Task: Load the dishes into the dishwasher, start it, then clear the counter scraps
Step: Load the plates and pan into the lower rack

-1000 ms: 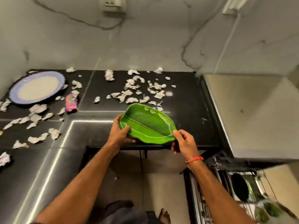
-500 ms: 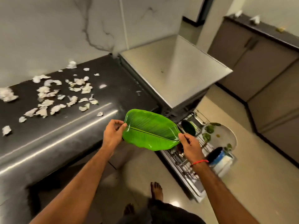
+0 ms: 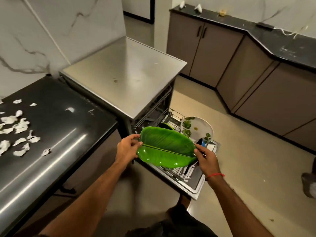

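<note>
A green leaf-shaped plate (image 3: 166, 148) hangs in the air above the pulled-out dishwasher rack (image 3: 172, 174). My left hand (image 3: 127, 147) grips its left end and my right hand (image 3: 206, 157) grips its right tip. The steel dishwasher (image 3: 123, 74) stands open, its door (image 3: 196, 183) folded down. In the rack stand a white plate with green leaf prints (image 3: 196, 128), a dark green dish (image 3: 165, 125) and a blue cup (image 3: 202, 142), partly hidden by the green plate. White paper scraps (image 3: 18, 129) lie scattered on the black counter (image 3: 56, 134) to the left.
Brown cabinets (image 3: 256, 82) under a black worktop (image 3: 282, 43) run along the far right. Beige floor lies between them and the dishwasher. A dark object (image 3: 309, 183) sits on the floor at the right edge. My foot (image 3: 183, 200) stands by the door's front corner.
I have turned right, away from the counter. Both hands have carried the green plate from over the counter edge to above the dishwasher rack.
</note>
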Motion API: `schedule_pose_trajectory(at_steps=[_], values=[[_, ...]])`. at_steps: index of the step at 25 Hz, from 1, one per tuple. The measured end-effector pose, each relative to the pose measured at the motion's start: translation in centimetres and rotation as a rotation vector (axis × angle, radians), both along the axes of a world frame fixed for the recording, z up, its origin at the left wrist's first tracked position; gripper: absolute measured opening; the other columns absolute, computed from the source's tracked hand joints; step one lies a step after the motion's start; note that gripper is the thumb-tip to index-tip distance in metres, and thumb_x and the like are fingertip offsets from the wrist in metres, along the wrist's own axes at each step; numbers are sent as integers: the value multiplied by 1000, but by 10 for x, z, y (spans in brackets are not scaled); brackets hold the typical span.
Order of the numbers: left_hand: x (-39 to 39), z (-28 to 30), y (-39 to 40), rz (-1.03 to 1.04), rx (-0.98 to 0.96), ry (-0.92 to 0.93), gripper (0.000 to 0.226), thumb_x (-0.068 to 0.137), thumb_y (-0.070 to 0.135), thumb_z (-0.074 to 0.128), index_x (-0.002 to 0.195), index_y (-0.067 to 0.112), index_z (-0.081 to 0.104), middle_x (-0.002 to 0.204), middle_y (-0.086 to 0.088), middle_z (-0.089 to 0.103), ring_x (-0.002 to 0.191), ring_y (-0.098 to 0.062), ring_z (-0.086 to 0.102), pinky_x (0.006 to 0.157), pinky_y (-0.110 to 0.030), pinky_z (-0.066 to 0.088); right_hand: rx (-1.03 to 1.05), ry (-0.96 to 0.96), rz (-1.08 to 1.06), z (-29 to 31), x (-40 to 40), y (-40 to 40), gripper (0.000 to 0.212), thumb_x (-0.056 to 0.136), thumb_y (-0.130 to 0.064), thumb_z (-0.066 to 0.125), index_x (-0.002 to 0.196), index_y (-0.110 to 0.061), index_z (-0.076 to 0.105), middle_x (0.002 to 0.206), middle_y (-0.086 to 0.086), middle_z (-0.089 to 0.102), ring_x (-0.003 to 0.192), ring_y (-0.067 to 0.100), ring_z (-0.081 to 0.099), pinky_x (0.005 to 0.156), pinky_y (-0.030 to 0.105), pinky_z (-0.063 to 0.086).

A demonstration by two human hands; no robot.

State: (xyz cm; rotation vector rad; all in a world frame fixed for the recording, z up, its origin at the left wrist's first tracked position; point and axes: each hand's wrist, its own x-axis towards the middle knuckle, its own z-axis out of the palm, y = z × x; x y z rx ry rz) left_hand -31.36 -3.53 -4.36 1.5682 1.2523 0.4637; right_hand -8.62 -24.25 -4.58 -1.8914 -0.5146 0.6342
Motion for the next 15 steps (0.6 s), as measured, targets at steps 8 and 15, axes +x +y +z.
schedule_pose_trajectory(at_steps=[8, 15], values=[[163, -10, 41, -15, 113, 147, 16, 88, 11, 72, 102, 21, 71, 84, 1, 75, 72, -16, 70, 74, -47, 62, -65, -26, 74, -18, 153, 22, 22, 91, -5, 67, 111, -8, 73, 95, 5, 73, 90, 21, 68, 81, 32, 57], [270, -64, 123, -71, 150, 251, 16, 96, 6, 62, 100, 20, 58, 96, -10, 71, 89, -30, 72, 78, -51, 61, -231, -116, 78, -82, 239, 103, 18, 87, -7, 71, 105, -8, 76, 97, 7, 75, 90, 24, 69, 92, 36, 53]])
